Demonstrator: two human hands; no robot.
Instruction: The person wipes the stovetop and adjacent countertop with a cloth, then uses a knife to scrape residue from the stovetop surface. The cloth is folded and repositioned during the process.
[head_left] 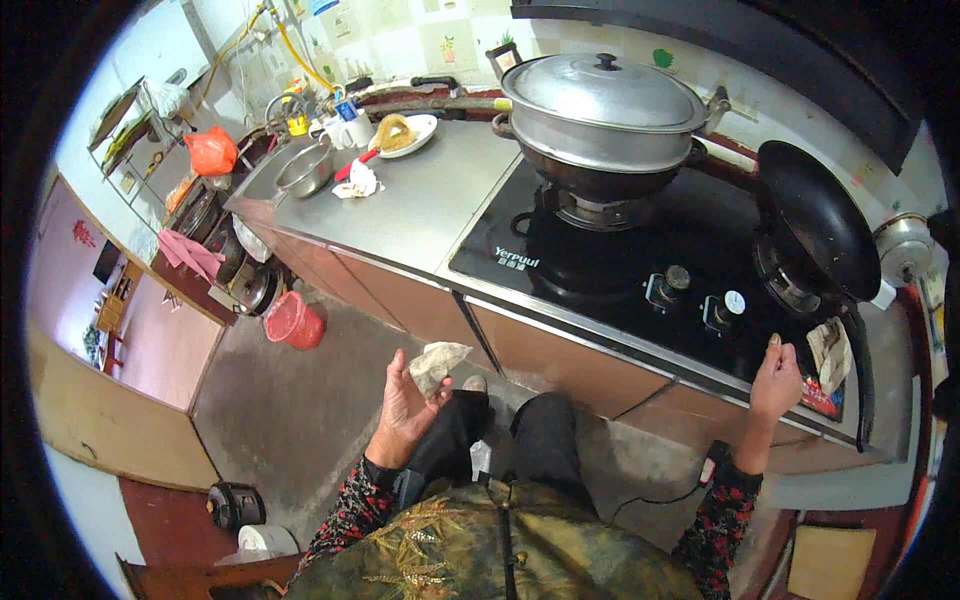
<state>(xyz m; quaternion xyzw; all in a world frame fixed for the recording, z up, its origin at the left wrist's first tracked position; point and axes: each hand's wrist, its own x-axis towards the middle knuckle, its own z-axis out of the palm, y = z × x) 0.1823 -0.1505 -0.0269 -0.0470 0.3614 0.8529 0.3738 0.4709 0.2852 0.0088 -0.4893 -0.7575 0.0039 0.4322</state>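
Note:
In front of my lap, my left hand (405, 402) is closed on a folded, greyish-white cloth (438, 368) that sticks out past the fingertips. My right hand (777, 380) is held over the right front edge of the black gas stove (590, 270), fingers curled in and thumb on top. Its curled fingers hide whatever is inside, if anything. Just right of that hand, a second stained pale cloth (829, 356) lies beside the handle of a black wok (815, 220). The wok is tilted on the right burner.
A lidded aluminium steamer (605, 110) sits on a dark pot over the left burner. On the steel counter (430, 190) are a white plate (404, 136), a metal bowl (305, 170), mugs and crumpled white tissue (358, 181). A red bucket (294, 321) stands on the floor.

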